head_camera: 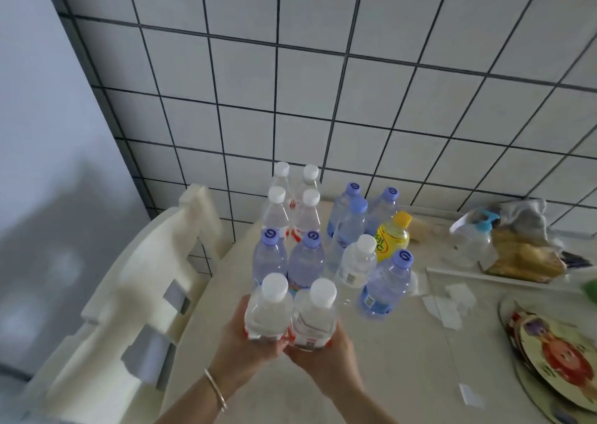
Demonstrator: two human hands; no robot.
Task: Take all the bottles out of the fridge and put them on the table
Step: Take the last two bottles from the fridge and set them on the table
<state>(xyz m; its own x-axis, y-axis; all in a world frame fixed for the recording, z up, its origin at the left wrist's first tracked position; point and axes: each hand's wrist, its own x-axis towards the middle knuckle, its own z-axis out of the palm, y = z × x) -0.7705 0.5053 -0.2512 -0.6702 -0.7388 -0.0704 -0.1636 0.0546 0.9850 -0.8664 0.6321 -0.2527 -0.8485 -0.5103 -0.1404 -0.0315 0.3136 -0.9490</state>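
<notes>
My left hand (pixel 240 343) grips a clear water bottle with a white cap (pixel 269 307), and my right hand (pixel 326 355) grips a second white-capped bottle (pixel 315 317) beside it. Both bottles are upright, side by side, at the near edge of a cluster of bottles on the beige table (pixel 387 359). Behind them stand several bottles with purple-blue caps (pixel 305 259), several more white-capped ones (pixel 277 210) at the back, a small white-capped bottle (pixel 357 262) and a yellow drink bottle (pixel 392 234). The fridge is out of view.
A cream chair back (pixel 151 262) stands left of the table. A tiled wall (pixel 323 84) rises behind. At the right lie crumpled bags and wrappers (pixel 517 246), paper scraps (pixel 449 304) and round patterned mats (pixel 555 359).
</notes>
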